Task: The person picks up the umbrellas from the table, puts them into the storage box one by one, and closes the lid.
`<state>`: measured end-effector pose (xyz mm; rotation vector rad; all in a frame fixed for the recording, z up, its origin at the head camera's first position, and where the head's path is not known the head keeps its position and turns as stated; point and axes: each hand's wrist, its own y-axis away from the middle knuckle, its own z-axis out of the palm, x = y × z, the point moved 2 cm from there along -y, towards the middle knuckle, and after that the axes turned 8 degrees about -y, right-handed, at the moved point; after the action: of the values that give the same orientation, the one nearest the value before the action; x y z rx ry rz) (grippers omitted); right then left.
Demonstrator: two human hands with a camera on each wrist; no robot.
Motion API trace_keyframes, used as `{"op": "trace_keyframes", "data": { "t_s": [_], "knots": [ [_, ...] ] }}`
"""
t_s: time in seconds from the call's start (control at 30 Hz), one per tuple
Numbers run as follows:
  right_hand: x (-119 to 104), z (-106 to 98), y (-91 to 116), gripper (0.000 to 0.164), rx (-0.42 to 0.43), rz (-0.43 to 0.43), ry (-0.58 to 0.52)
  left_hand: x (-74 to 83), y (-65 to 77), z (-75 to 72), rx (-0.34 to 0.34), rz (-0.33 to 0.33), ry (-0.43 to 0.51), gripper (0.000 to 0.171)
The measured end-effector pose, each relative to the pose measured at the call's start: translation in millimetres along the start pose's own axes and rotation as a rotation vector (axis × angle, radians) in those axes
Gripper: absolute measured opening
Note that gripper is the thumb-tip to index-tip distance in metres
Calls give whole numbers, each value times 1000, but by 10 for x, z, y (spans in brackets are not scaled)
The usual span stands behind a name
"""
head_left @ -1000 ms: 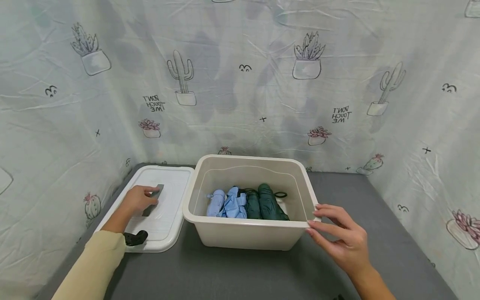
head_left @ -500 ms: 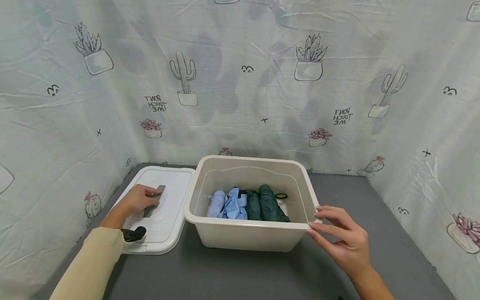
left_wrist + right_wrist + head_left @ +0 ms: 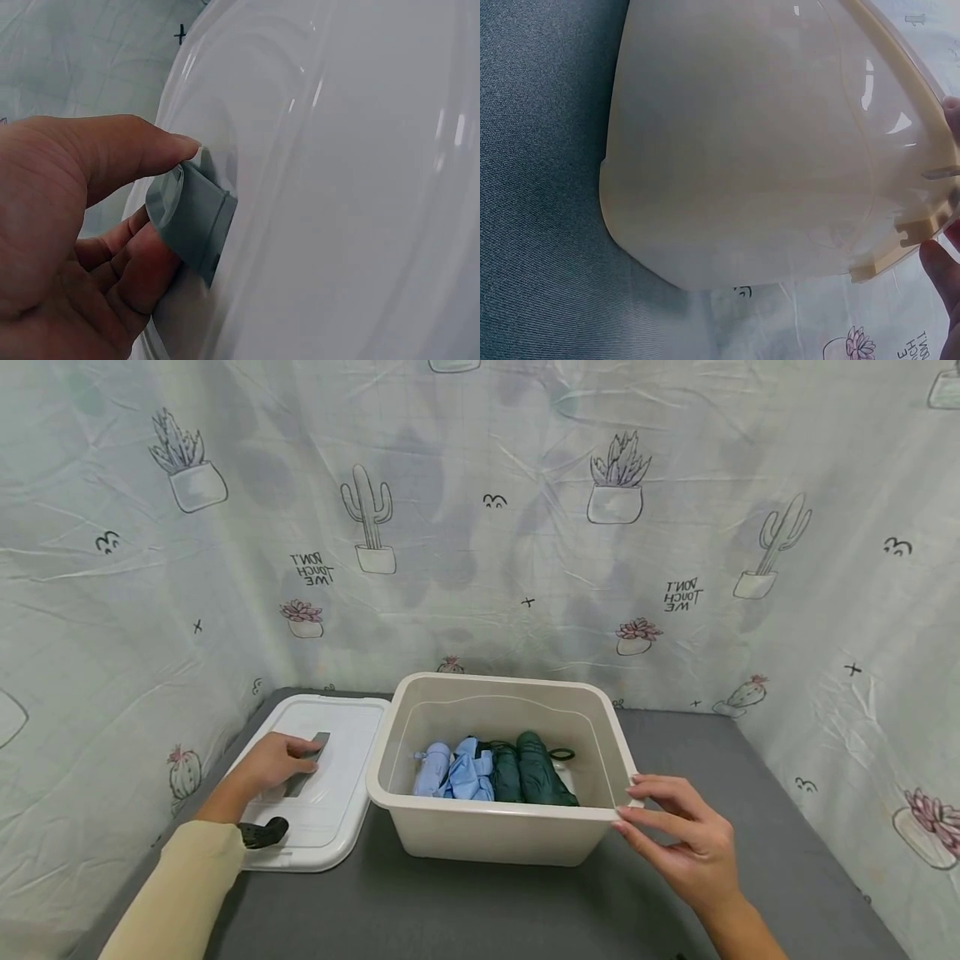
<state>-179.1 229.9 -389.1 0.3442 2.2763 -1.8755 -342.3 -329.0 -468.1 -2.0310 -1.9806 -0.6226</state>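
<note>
A white plastic lid [image 3: 356,752] lies flat on the left of the grey table. My left hand [image 3: 273,762] pinches the grey handle [image 3: 191,217] set in it, with the thumb on one side and curled fingers on the other. Right of the lid stands an open cream storage box [image 3: 495,837]. Its near right rim corner is gripped between the thumb and fingers of my right hand [image 3: 686,839]. Inside lie light blue fabric bundles [image 3: 453,770] and dark green rolled ones [image 3: 543,772], which look like folded umbrellas. The right wrist view shows the box's outer wall [image 3: 742,150].
Grey cloth covers the table [image 3: 450,910]. A pale curtain [image 3: 480,552] printed with cacti surrounds it at the back and both sides. The lid's right edge lies close against the box. A black strap [image 3: 262,832] sits at my left wrist.
</note>
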Motion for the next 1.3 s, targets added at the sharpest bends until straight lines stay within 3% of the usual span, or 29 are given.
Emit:
{"op": "trace_keyframes", "data": {
  "t_s": [0.43,0.87,1.3],
  "knots": [
    [17,-9,23,17,2,-5,8,-92,59,-98,15,57,71,46],
    [25,-13,39,17,12,-7,5,-24,234,-337,13,62,162,52],
    [8,-6,8,18,7,-25,-1,9,294,-537,-1,157,287,57]
  ]
}}
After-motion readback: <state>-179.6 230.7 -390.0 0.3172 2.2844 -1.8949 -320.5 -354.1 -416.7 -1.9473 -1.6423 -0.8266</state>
